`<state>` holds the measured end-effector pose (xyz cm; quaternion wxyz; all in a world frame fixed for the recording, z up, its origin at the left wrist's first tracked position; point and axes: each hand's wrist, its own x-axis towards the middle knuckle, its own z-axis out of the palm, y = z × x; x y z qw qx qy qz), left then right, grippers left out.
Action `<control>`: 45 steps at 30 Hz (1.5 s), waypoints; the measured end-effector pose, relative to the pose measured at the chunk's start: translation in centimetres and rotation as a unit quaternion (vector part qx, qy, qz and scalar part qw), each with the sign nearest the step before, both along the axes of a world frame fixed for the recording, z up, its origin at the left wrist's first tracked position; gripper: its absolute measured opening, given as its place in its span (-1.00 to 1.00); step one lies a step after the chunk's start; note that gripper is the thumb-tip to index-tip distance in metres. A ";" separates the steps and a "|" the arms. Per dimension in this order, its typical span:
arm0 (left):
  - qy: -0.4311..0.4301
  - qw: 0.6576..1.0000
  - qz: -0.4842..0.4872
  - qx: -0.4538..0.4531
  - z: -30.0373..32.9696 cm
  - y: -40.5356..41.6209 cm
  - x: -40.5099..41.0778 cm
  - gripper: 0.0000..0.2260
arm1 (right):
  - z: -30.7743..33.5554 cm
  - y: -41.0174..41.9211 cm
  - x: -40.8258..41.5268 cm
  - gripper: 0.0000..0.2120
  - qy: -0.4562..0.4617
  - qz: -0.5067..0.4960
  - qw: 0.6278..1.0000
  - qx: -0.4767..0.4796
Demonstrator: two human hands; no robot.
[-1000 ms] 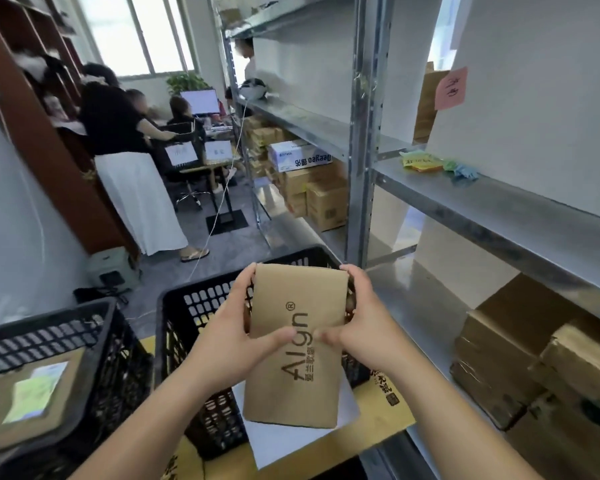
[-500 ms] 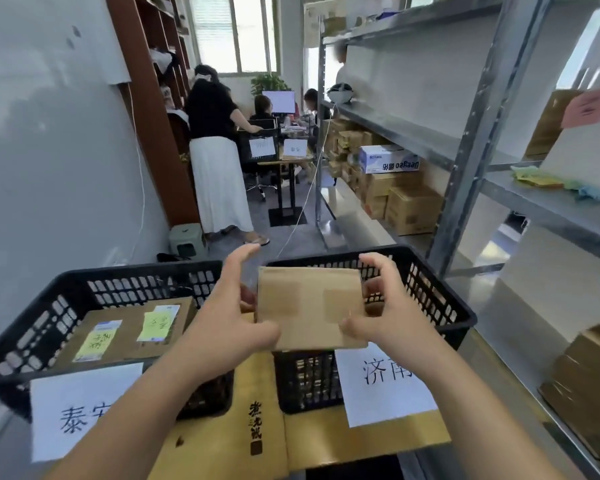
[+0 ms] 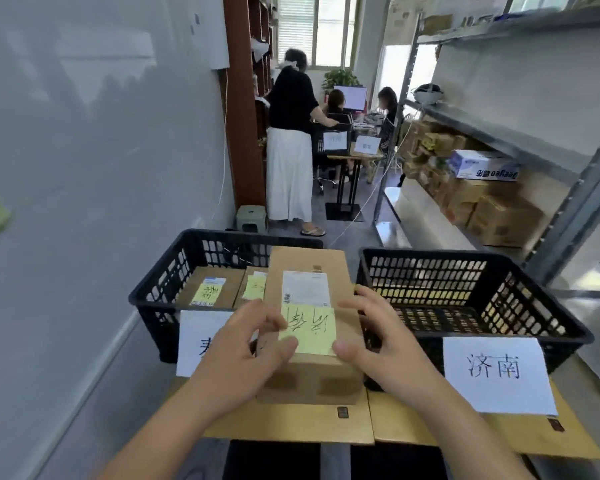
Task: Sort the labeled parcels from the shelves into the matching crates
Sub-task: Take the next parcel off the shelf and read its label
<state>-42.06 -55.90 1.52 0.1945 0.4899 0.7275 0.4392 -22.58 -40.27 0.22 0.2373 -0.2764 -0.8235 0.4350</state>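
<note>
I hold a brown cardboard parcel point(image 3: 309, 368) in both hands, in front of and between two black crates. Its top faces me, with a white shipping label point(image 3: 305, 289) and a yellow sticky note point(image 3: 309, 329) with handwriting. My left hand point(image 3: 243, 348) grips its left side, thumb on the note's lower corner. My right hand point(image 3: 374, 341) grips the right side, thumb at the note's right edge. The left crate point(image 3: 160, 289) holds two labelled parcels point(image 3: 210, 289). The right crate point(image 3: 551, 306) carries a paper sign point(image 3: 496, 372) reading 济南; I see nothing inside it.
Both crates stand on flat cardboard point(image 3: 291, 424). A grey wall point(image 3: 84, 168) runs along the left. Metal shelving point(image 3: 499, 140) with stacked boxes point(image 3: 492, 209) lines the right. A person in a white skirt point(image 3: 288, 168) stands down the aisle by a desk with seated people.
My view swung left from the shelves to both crates. I turned the parcel over, so its labelled face with the yellow note now points up at me.
</note>
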 end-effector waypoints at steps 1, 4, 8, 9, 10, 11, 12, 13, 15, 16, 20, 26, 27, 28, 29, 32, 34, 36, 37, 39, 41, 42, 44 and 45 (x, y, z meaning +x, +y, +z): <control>0.001 1.000 0.003 -0.005 -0.4 -0.9 -0.6 -0.83 | -0.1 -0.7 -0.8 -0.42 -0.006 0.018 1.000 0.006; 0.004 1.000 0.023 -0.008 -1.5 -3.2 -2.3 -0.63 | -0.3 -2.4 -3.1 -0.31 -0.019 0.073 0.997 0.025; 0.015 0.999 0.032 -0.013 -2.3 -4.5 -4.7 -0.47 | -0.5 -2.9 -5.9 -0.21 -0.048 0.087 0.995 0.019; 0.013 0.999 0.039 -0.013 -2.5 -4.6 -5.2 -0.45 | -0.5 -2.7 -6.5 -0.18 -0.056 0.085 0.995 0.015; 0.011 0.999 0.045 -0.010 -2.6 -4.5 -5.7 -0.42 | -0.6 -2.5 -7.1 -0.15 -0.060 0.082 0.995 0.011; 0.010 0.999 0.048 -0.005 -2.6 -4.4 -6.2 -0.40 | -0.6 -2.3 -7.6 -0.13 -0.063 0.081 0.995 0.009; 0.009 0.999 0.048 -0.002 -2.5 -4.1 -6.5 -0.38 | -0.5 -2.0 -8.0 -0.12 -0.065 0.080 0.995 0.006; 0.010 0.999 0.048 -0.001 -2.4 -3.8 -6.8 -0.38 | -0.4 -1.6 -8.4 -0.11 -0.066 0.081 0.995 0.007; 0.011 0.999 0.051 -0.009 -2.2 -2.7 -7.3 -0.39 | 0.0 -0.4 -9.0 -0.10 -0.067 0.082 0.994 0.016; 0.012 0.998 0.054 -0.014 -2.1 -2.0 -7.6 -0.41 | 0.2 0.4 -9.2 -0.10 -0.066 0.082 0.994 0.021; 0.032 0.998 0.043 -0.014 -2.0 2.5 -7.4 -0.44 | 1.1 4.9 -8.8 -0.12 -0.063 0.088 0.993 0.037; 0.012 1.000 -0.013 0.006 -1.7 11.0 -4.0 -0.45 | 2.5 11.6 -4.4 -0.09 -0.096 0.042 0.994 0.041; 0.012 1.000 -0.025 -0.001 -1.5 12.2 -3.3 -0.44 | 2.7 12.4 -3.4 -0.09 -0.100 0.032 0.994 0.038; 0.017 0.999 -0.034 -0.009 -1.4 13.5 -2.6 -0.43 | 2.8 13.2 -2.4 -0.09 -0.100 0.023 0.994 0.037; 0.029 0.999 -0.041 -0.015 -1.2 14.8 -1.8 -0.42 | 2.9 14.0 -1.4 -0.10 -0.097 0.016 0.994 0.037; 0.043 0.996 -0.071 -0.013 -1.0 18.7 0.5 -0.39 | 2.4 16.8 1.5 -0.13 -0.100 -0.007 0.994 0.047; 0.056 0.995 -0.083 -0.019 -1.0 21.5 2.1 -0.37 | 1.7 19.1 3.2 -0.13 -0.112 -0.024 0.992 0.046; 0.080 0.992 -0.096 -0.025 -1.4 24.4 3.5 -0.35 | 0.8 21.7 4.8 -0.12 -0.123 -0.035 0.990 0.054; 0.092 0.990 -0.103 -0.026 -1.7 26.0 4.2 -0.34 | 0.5 23.1 5.4 -0.12 -0.128 -0.033 0.989 0.059; 0.106 0.988 -0.112 -0.033 -2.5 29.2 5.2 -0.32 | 0.0 26.1 6.5 -0.11 -0.137 -0.026 0.988 0.059; 0.110 0.986 -0.119 -0.049 -3.6 32.1 6.2 -0.32 | -1.0 29.1 7.5 -0.10 -0.158 -0.012 0.986 0.044; 0.108 0.984 -0.125 -0.066 -4.3 33.4 6.7 -0.33 | -1.7 30.7 7.9 -0.09 -0.170 -0.003 0.985 0.037; 0.108 0.979 -0.135 -0.111 -5.7 35.9 7.6 -0.32 | -3.4 33.7 8.5 -0.06 -0.197 0.019 0.980 0.030; 0.110 0.975 -0.138 -0.135 -6.4 37.0 7.9 -0.32 | -4.4 35.0 8.7 -0.05 -0.212 0.031 0.977 0.025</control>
